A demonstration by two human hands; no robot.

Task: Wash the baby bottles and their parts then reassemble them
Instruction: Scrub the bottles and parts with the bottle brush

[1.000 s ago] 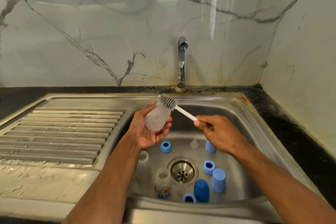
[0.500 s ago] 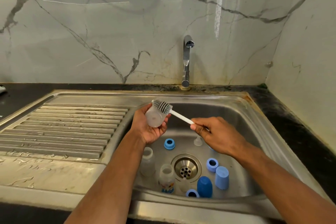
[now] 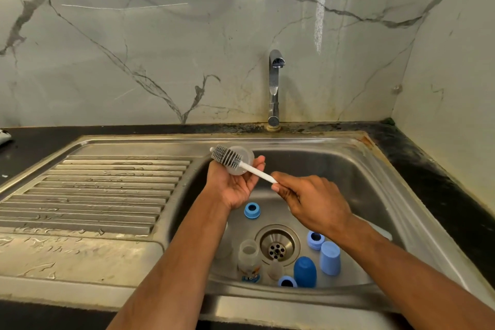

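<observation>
Down in the sink (image 3: 375, 169) basin, blue collars, caps (image 3: 330, 258) and a spare bottle (image 3: 249, 260) ring the drain (image 3: 277, 245), below both hands. Left hand (image 3: 235, 185) cups the frosted bottle (image 3: 245, 159), fingers curled round it. Right hand (image 3: 310, 201) has a pinching grip on the brush (image 3: 226, 157) handle. Since a second ago, the bristles have slid across the bottle's base.

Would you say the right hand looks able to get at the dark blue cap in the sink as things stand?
Probably not straight away: the right hand is gripping the bottle brush. The dark blue cap stands uncovered on the sink floor, just below the right forearm, so the way looks free once the brush is released.
</observation>
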